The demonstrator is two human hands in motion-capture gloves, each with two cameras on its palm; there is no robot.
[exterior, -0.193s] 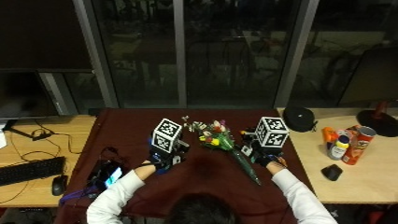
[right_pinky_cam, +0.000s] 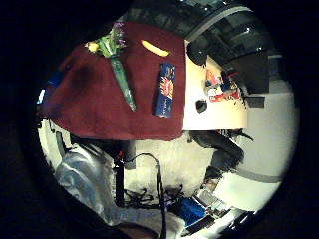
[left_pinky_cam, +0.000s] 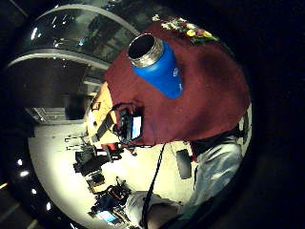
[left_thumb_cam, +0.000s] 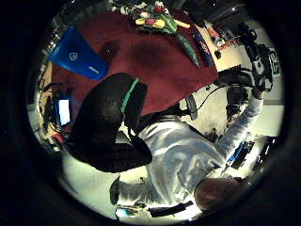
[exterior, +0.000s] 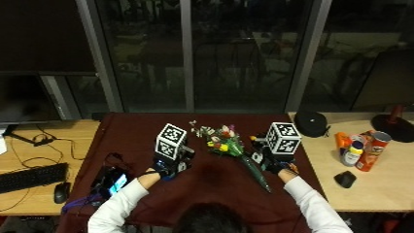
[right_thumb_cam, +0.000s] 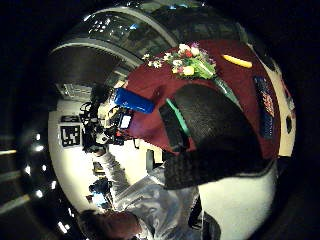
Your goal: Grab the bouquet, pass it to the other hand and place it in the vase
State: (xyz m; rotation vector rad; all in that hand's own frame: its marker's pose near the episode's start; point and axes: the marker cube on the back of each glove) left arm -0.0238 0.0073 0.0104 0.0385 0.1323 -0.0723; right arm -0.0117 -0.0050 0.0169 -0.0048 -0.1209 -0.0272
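Observation:
The bouquet [exterior: 223, 142] lies on the dark red tablecloth [exterior: 132, 138], flower heads toward the window and its green wrapped stem [exterior: 256, 174] pointing to the table's near edge. My left hand [exterior: 169, 166] hovers left of the bouquet, my right hand [exterior: 273, 162] just right of the stem. Neither touches it. Both hands' fingers hang loosely curled and hold nothing, as the left glove [left_thumb_cam: 110, 122] and the right glove [right_thumb_cam: 210, 130] show. The blue vase [left_pinky_cam: 159, 67] stands upright with its metal mouth open, close by the left palm; in the outside view it is hidden.
A banana [right_pinky_cam: 154, 48] and a blue packet [right_pinky_cam: 164, 88] lie on the cloth beside the right hand. A phone [exterior: 115, 183] with cables sits at the cloth's left edge. Cans and bottles [exterior: 359, 150], a black mouse [exterior: 345, 178] and a black cap [exterior: 312, 124] occupy the right table.

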